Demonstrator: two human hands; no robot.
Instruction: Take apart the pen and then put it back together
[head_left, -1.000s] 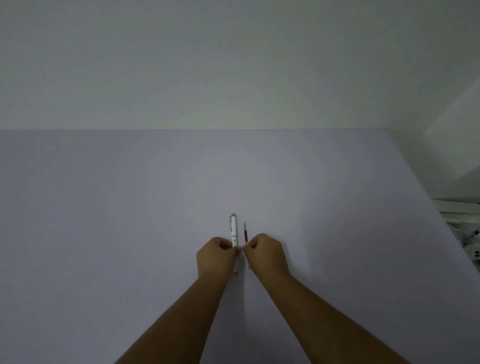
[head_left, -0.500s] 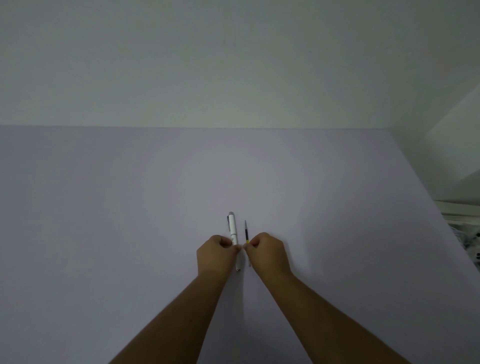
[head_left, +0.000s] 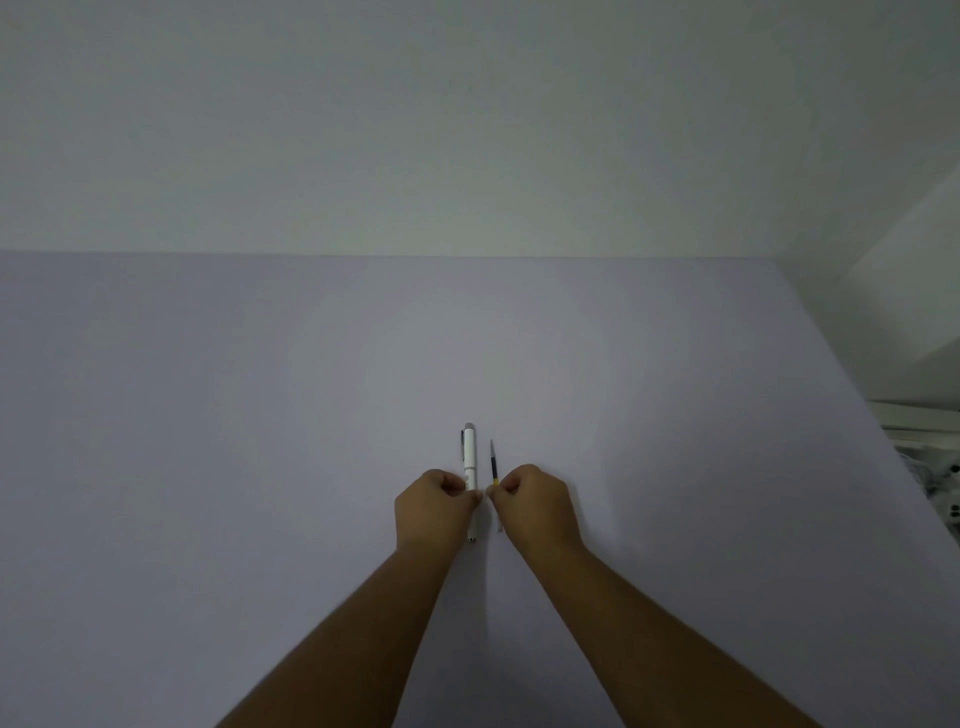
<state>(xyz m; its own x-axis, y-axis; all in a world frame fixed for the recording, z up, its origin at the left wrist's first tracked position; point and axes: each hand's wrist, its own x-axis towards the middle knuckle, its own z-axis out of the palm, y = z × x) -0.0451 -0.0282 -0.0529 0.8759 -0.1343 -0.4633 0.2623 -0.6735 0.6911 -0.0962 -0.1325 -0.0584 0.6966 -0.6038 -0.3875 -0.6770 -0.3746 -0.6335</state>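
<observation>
The pen is in two parts on the pale lilac table (head_left: 311, 467). Its white barrel (head_left: 470, 457), with a dark clip and a grey far end, points away from me. My left hand (head_left: 434, 512) pinches the barrel at its middle, and the near tip sticks out below the fingers. Just to the right, parallel to the barrel and apart from it, runs the thin dark refill (head_left: 493, 462) with a yellow band. My right hand (head_left: 537, 506) pinches it near that band. Whether the parts rest on the table or hover above it is unclear.
A plain white wall (head_left: 467, 130) rises behind the table's far edge. The table's right edge runs diagonally down to the right. Beyond it stand a white frame (head_left: 919, 421) and some black-and-white clutter (head_left: 943, 499).
Both hands keep their pinch and the two pen parts stay side by side. Only the view shifts slightly.
</observation>
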